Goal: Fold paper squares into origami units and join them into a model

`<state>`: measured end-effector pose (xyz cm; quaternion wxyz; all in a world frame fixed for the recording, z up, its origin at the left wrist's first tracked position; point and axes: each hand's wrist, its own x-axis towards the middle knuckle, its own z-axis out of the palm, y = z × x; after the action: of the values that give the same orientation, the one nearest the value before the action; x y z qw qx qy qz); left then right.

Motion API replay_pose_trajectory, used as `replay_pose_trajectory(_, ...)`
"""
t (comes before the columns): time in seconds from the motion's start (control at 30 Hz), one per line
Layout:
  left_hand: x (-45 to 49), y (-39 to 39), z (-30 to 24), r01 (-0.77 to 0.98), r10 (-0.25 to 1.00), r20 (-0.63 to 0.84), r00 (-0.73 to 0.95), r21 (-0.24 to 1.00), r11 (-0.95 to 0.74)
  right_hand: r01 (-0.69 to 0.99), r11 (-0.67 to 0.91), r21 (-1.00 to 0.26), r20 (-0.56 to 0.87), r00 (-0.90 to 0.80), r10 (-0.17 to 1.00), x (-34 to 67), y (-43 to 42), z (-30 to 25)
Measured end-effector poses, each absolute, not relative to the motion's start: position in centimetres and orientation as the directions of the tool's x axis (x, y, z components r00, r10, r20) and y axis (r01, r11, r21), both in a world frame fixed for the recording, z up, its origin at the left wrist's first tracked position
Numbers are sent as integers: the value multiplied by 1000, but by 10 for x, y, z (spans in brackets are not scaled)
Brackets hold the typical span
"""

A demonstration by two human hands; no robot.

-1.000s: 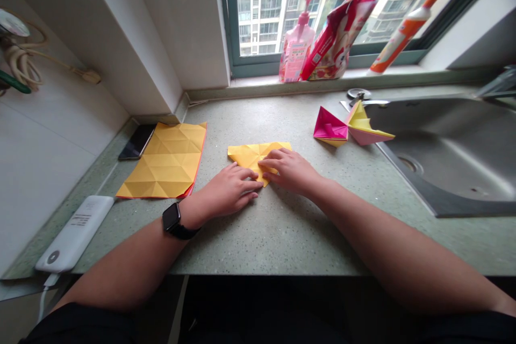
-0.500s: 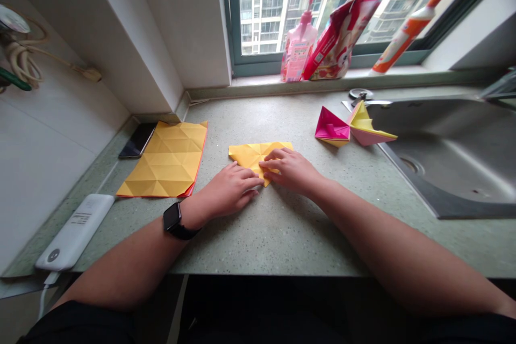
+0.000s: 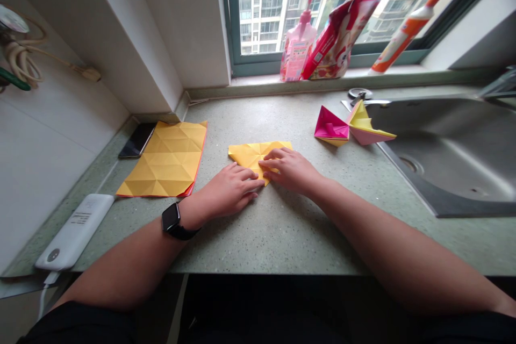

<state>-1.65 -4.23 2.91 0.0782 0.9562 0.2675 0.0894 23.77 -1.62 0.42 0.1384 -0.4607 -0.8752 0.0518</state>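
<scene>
A yellow sheet of origami paper (image 3: pixel 246 151), folded and crossed with creases, lies on the counter in front of me. It has a straight back edge and narrows to a point towards me. My left hand (image 3: pixel 231 185), with a black watch on its wrist, rests at the paper's left slanting edge, fingers stretched out over the near tip. From the other side my right hand (image 3: pixel 289 167) lies on the paper, its fingers slightly bent and spread across the middle and right part. Both hands press down on the paper without gripping it. My right hand hides part of the folds.
Creased yellow sheets (image 3: pixel 169 156) lie at left, partly over a phone (image 3: pixel 137 141). A white power bank (image 3: pixel 76 231) sits nearer. Folded pink (image 3: pixel 330 126) and yellow-pink paper pieces (image 3: pixel 368 128) stand by the sink (image 3: pixel 443 166). A pump bottle (image 3: pixel 298 48) is on the sill.
Hardly anything differs. My left fingers have shifted very slightly along the paper's near tip; the right hand and the paper hold the same place.
</scene>
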Motion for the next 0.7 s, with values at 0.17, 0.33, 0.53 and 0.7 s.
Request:
replay_pose_trajectory(0.17,-16,-45,28,502,523,127,843,165,-849,791,577,-206,203,-542,816,237,-17,5)
replay_pose_trajectory(0.33,-13,-47,29,498,520,132,844,165,-851,788,583,-199,209,-547,811,238,-16,3)
replay_pose_trajectory(0.53,-16,-46,30,487,510,119,852,178,-855,784,588,-199,205,-553,808,239,-16,3)
replay_pose_trajectory(0.7,-18,-42,30,498,532,132,836,222,-838,791,582,-188,209,-546,811,238,-16,3)
